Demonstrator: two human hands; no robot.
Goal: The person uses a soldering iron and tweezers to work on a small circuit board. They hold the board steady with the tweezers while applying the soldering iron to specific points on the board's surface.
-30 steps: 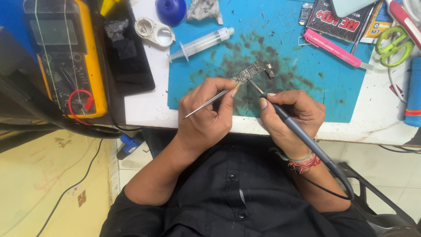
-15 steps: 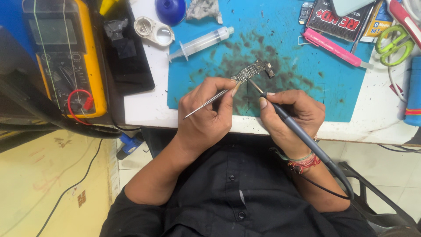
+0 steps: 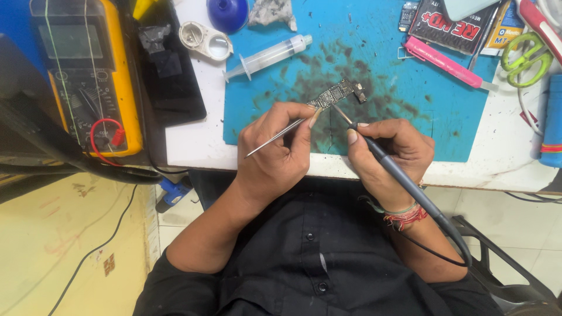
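Your left hand (image 3: 275, 155) is curled with thumb and forefinger pinched on a pair of slim metal tweezers (image 3: 280, 133), whose tips reach the near end of a small circuit board (image 3: 341, 95). The board lies on the stained blue work mat (image 3: 433, 126), roughly at its middle, just beyond both of your hands. Your right hand (image 3: 389, 155) grips a grey soldering iron (image 3: 398, 172) like a pen, fingers closed round its barrel; the thin tip points up toward the board, and it looks to be touching or just short of the board's lower edge, though the view is too small to be sure. The iron's black cable runs back past your wrist, which wears red and green thread bands (image 3: 404, 215).

Beyond the board on the mat lies a clear syringe (image 3: 269, 57), and to the right a pink marker pen (image 3: 445, 61). Green-handled scissors (image 3: 527, 55) sit at the far right. Well off to your left stands a yellow multimeter (image 3: 88, 76), with a black phone (image 3: 170, 76) beside it.
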